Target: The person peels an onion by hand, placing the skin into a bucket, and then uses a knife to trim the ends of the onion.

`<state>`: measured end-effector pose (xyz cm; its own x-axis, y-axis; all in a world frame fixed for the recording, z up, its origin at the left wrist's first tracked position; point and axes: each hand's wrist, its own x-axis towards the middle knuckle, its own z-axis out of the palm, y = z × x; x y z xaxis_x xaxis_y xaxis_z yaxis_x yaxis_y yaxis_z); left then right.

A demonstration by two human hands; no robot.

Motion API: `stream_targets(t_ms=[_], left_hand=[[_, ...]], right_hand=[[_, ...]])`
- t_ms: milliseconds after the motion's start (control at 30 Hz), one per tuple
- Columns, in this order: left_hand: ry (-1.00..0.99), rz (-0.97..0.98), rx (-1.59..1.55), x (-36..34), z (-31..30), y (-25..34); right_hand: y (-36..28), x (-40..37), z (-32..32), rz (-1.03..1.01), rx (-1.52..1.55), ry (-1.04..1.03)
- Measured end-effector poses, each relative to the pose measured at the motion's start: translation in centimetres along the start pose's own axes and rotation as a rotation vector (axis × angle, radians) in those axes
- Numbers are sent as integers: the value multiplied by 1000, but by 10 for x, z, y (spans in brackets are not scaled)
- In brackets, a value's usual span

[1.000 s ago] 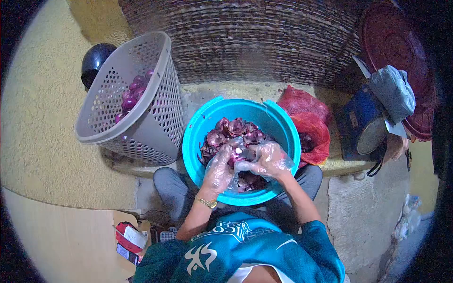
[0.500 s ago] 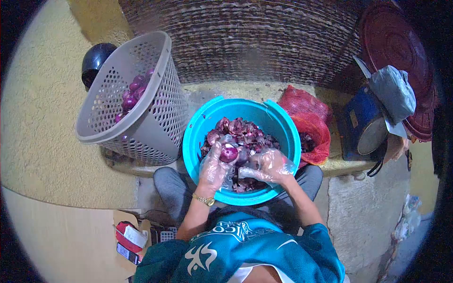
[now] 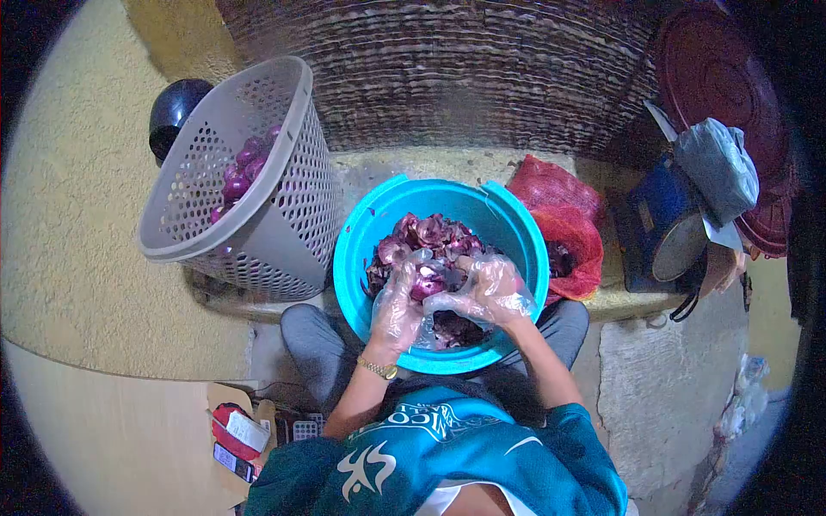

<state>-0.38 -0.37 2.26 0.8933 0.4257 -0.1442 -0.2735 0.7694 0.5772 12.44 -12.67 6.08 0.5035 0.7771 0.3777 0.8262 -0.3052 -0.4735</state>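
Observation:
A purple onion is held over a turquoise tub. My left hand, in a clear plastic glove, is closed round the onion's left side. From the right, my right hand, gloved too, reaches to the onion with bent fingers; whether it holds anything is hidden by the glove and the dark skins. Loose onion skins lie in the tub beneath both hands. Peeled-looking purple onions sit in a tall grey perforated basket on the left.
Right of the tub stand red mesh sacks, one open with dark contents. Farther right are a blue container, a grey plastic bundle and a dark red lid. A black round object stands behind the basket.
My right hand has moved up and left to meet the onion. My left hand has shifted slightly right, and the onion has turned and sits a little lower.

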Motion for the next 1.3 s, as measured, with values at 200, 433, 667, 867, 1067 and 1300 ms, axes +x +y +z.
stream_targets(t_ms=[200,433,667,867,1067,1300], left_hand=[[48,40,112,-2,3,-2],[35,93,233,-1,1,-2],[-9,83,219,-1,3,0],[-29,70,170,-4,7,2],[-4,86,149,-1,5,-3],[20,41,139,2,0,-1]], right_hand=[[2,1,6,0,-27,-53],[3,-3,11,18,27,-137],[1,1,-2,39,-11,-123],[1,2,-1,-12,-31,-72],[7,-4,5,-18,40,-106],[9,-5,7,-68,-78,-329]])
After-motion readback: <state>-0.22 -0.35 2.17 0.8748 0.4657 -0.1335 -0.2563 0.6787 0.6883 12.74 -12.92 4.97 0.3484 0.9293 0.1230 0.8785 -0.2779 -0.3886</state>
